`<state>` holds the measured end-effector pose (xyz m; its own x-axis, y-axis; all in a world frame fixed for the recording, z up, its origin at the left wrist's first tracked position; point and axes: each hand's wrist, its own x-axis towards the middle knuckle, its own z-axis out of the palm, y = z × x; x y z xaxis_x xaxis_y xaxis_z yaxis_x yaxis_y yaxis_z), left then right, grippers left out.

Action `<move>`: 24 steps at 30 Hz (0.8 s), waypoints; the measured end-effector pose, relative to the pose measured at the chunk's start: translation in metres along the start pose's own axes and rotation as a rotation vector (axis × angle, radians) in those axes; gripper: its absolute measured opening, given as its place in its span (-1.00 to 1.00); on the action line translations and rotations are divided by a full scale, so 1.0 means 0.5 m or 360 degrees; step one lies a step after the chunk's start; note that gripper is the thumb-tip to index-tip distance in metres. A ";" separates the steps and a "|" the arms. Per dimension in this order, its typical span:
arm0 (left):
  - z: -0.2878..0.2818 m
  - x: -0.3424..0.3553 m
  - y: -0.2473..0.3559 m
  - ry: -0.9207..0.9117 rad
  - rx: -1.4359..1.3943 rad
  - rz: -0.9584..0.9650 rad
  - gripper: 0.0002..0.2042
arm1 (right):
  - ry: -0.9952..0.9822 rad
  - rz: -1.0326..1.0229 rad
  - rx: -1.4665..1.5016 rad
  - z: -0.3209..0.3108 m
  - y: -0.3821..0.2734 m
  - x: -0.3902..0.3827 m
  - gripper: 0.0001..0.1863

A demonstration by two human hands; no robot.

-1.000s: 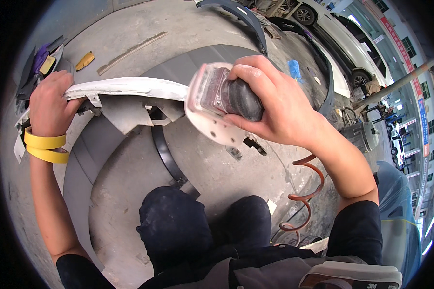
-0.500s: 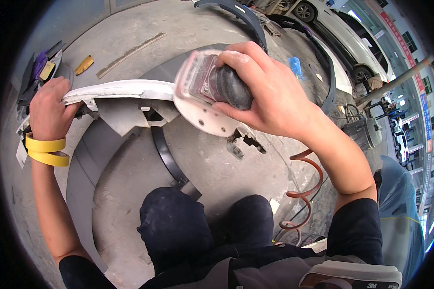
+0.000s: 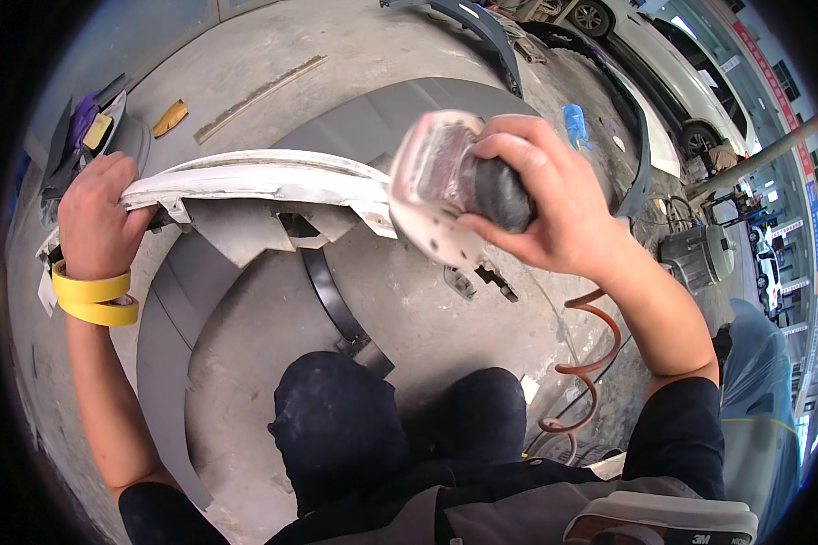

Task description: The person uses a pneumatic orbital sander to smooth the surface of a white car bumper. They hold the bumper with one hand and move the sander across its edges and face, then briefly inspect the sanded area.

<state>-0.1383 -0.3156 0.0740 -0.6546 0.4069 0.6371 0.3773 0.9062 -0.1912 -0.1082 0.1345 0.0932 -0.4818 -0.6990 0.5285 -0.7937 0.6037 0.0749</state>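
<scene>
My right hand (image 3: 562, 204) is wrapped round the black knob of a power sander (image 3: 434, 182), thumb below and fingers over the top. The sander is tilted, its dusty perforated pad against or just over the right part of a curved white car body panel (image 3: 268, 180); exact contact cannot be made out. My left hand (image 3: 100, 218) is closed round the panel's left end. Dark clips and angular grey brackets hang under the panel's near edge. Two yellow tape rolls (image 3: 91, 295) sit round my left wrist. The panel's right end is partly hidden behind the sander.
A large grey bumper (image 3: 400, 109) lies on the concrete floor beneath the panel, with a dark curved strip (image 3: 329, 291) inside it. An orange coiled hose (image 3: 600, 368) hangs at right. Car parts lie at far left; white cars (image 3: 682, 68) stand at far right.
My right hand has moved the sander rightward along the white panel, uncovering more of its middle. My left hand keeps its grip on the left end. The whole view has shifted slightly.
</scene>
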 end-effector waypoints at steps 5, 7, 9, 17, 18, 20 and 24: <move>-0.002 -0.002 0.003 0.0022 -0.0032 0.0011 -0.71 | -0.0044 -0.0098 -0.0206 0.025 -0.001 0.024 -0.29; -0.003 -0.006 0.003 0.0029 -0.0039 0.0014 -0.70 | 0.0019 -0.0052 -0.0078 0.029 0.006 0.032 -0.30; -0.005 -0.013 0.004 0.0012 -0.0029 -0.0011 -0.70 | -0.0010 0.0099 -0.0020 0.023 0.008 0.034 -0.30; 0.005 0.003 0.003 0.0069 -0.0009 0.0045 -0.71 | 0.0041 -0.0153 -0.0027 0.006 -0.015 0.035 -0.28; 0.004 0.002 0.004 0.0061 -0.0031 0.0037 -0.71 | 0.0040 -0.0148 -0.0111 0.011 -0.014 0.040 -0.28; 0.000 -0.005 0.005 0.0038 -0.0064 0.0021 -0.70 | -0.0030 -0.0116 -0.0085 0.021 -0.007 0.052 -0.28; -0.002 -0.013 0.003 0.0070 -0.0033 0.0037 -0.70 | 0.0066 0.0033 0.0034 0.014 0.009 0.068 -0.27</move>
<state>-0.1329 -0.3171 0.0704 -0.6161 0.4219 0.6652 0.4059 0.8937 -0.1910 -0.1308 0.1109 0.1058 -0.4828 -0.6695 0.5645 -0.7916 0.6094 0.0458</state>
